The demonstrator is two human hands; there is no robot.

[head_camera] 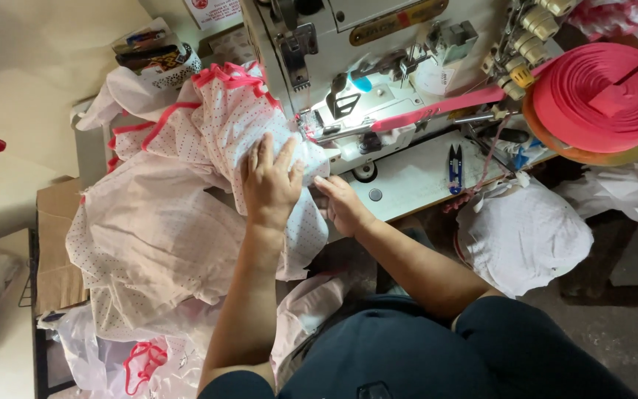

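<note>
A white fabric piece with small red dots (164, 229) lies bunched over the table in front of an industrial sewing machine (363, 66). Pink binding trim (219, 77) edges the sewn part behind the needle. My left hand (269, 183) rests flat on the fabric, fingers spread, just left of the presser foot (308, 125). My right hand (340, 201) pinches the fabric edge close below the foot. A pink tape strip (437, 109) feeds from the right into the machine.
A large roll of pink tape (603, 96) sits at the right. Blue thread snips (455, 166) lie on the table. A white cloth bundle (522, 233) hangs at the right. A cardboard box (57, 244) and more garments (142, 362) are at the left.
</note>
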